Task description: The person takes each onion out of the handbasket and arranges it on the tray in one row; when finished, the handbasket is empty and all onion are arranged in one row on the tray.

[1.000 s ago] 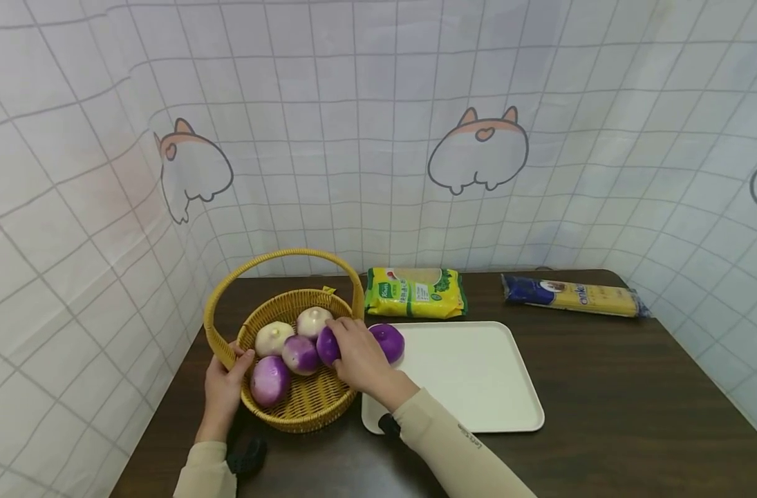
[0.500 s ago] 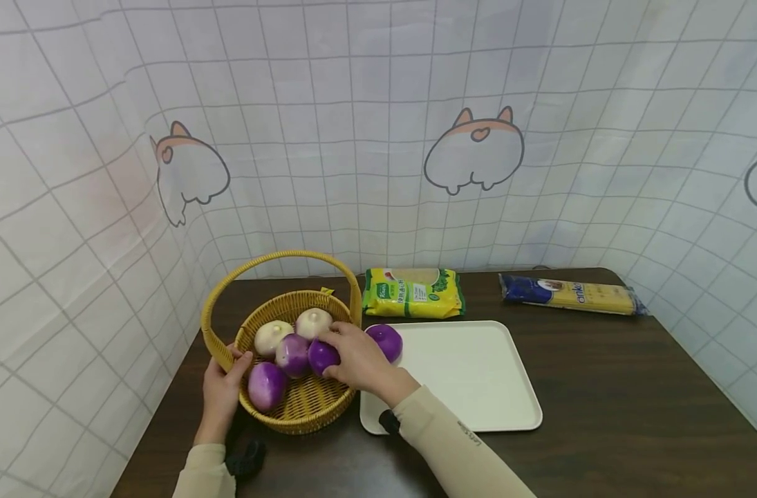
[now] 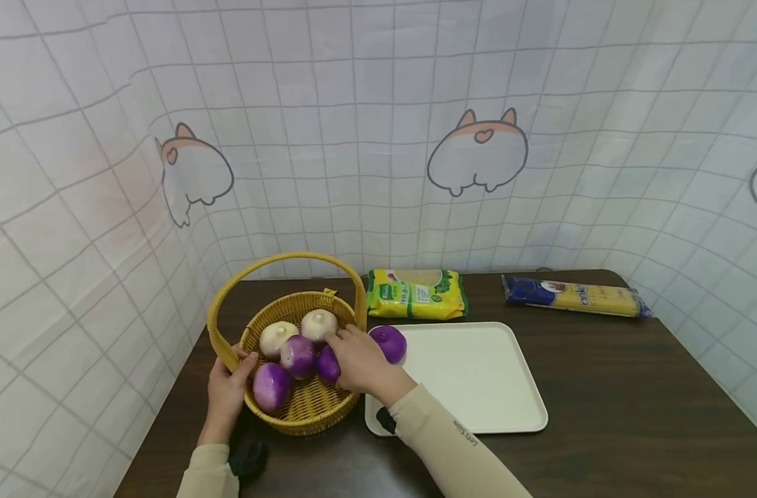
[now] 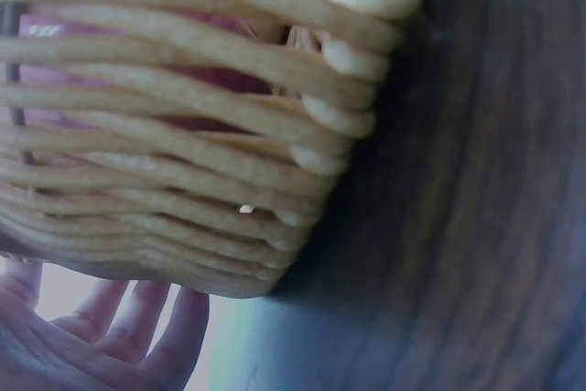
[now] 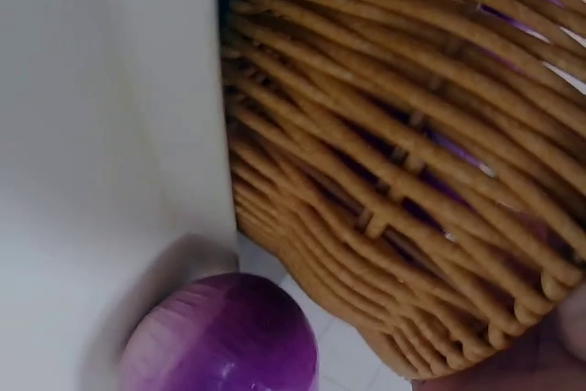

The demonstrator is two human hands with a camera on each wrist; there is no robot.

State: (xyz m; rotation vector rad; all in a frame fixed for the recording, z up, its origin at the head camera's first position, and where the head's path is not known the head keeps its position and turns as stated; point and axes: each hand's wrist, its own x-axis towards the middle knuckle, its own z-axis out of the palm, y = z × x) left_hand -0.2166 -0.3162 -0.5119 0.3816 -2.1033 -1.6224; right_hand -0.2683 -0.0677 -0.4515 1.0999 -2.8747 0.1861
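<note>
A yellow wicker basket (image 3: 303, 420) with a tall handle stands at the left of the table. My left hand (image 3: 227, 391) grips its left side by the handle's foot, thumb over the rim. In the left wrist view the fingers (image 4: 179, 341) lie beyond the weave. Inside are several onions: two whitish ones, a mottled one (image 3: 298, 357), a paler purple one (image 3: 271, 387) and a deep purple onion (image 3: 328, 365). My right hand (image 3: 362, 363) reaches over the right rim and holds the deep purple onion, its fingertips partly hidden.
A white tray (image 3: 465, 377) lies right of the basket, with another purple onion (image 3: 388, 342) at its left back corner. Behind are a yellow-green food packet (image 3: 417, 294) and a pack of noodles (image 3: 574, 296). A grid-patterned curtain (image 3: 378, 138) surrounds the table.
The deep purple onion has sunk lower inside the basket, with my right hand moving slightly down with it. My left hand keeps its place on the basket.
</note>
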